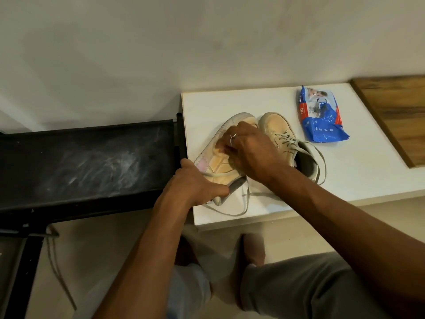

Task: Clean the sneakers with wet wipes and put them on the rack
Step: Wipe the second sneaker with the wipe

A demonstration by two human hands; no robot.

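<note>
Beige sneaker (pixel 220 165), soft in the upper, stiffer along the ribbed sole, likely light. Lies tipped sideways on the white table (pixel 345 171), close beside its upright twin (pixel 278 132). Gripped at the heel collar by the left hand (pixel 195 185). Covered at the laces by the right hand (pixel 250 148), fingers curled but blurred, contents impossible to tell. Best taken by heel or sole.

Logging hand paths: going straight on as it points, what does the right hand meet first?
Past the sneaker under it, the right hand probably meets the black rack's post; depth is unclear.
</note>
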